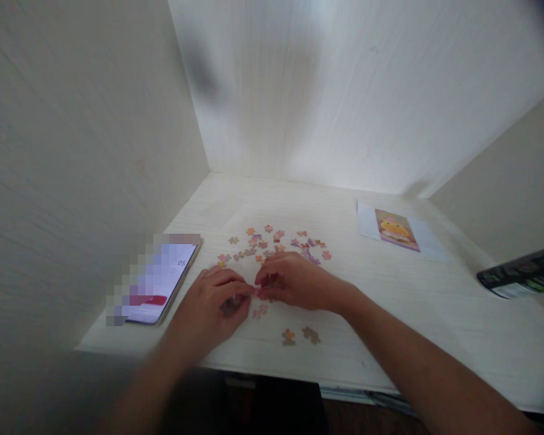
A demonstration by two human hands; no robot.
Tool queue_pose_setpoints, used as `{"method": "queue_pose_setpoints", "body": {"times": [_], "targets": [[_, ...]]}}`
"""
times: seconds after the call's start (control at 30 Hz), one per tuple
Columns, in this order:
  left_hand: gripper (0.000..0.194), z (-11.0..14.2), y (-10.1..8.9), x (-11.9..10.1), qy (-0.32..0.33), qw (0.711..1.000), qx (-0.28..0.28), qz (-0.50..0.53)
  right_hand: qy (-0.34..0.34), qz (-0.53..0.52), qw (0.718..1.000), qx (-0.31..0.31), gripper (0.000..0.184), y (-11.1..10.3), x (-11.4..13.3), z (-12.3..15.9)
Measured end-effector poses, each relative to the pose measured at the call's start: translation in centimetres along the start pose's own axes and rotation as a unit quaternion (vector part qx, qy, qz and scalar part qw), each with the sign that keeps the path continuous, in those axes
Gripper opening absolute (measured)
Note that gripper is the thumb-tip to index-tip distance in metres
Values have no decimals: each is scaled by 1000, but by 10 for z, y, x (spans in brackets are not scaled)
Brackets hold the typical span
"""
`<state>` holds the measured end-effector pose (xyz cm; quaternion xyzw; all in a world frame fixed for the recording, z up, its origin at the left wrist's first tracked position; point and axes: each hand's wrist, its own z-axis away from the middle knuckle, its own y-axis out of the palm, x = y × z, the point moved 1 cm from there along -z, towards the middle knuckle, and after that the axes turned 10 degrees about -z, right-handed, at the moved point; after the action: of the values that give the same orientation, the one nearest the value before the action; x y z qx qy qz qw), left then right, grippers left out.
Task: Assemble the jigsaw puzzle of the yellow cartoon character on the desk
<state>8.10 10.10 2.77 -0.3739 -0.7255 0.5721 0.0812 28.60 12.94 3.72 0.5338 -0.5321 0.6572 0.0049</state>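
Observation:
My left hand (222, 299) and my right hand (290, 279) meet near the front middle of the white table. Pinched between their fingertips is a small pinkish jigsaw puzzle piece (257, 292), partly covered by the fingers; whether it is one piece or two joined I cannot tell. Just below the hands lie pale pink puzzle pieces (260, 312). Closer to the front edge sit an orange-and-brown piece group (289, 337) and a brownish one (310, 335). Behind my hands, many loose puzzle pieces (263, 244) in orange, pink, purple and brown are spread about.
A phone (181, 284) with its screen lit lies to the left. At the right rear is a paper sheet (367, 220) bearing a picture of a yellow figure (395, 229). A dark cylindrical container (521, 272) is at far right. White walls (344, 121) enclose the table (344, 356).

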Motion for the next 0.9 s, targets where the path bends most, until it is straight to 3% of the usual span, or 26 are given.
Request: {"method": "queue_pose_setpoints", "body": {"times": [0.9], "targets": [[15, 3, 8, 0, 14, 1000, -15, -24, -36, -7, 999, 3, 11, -3, 0, 3]]}}
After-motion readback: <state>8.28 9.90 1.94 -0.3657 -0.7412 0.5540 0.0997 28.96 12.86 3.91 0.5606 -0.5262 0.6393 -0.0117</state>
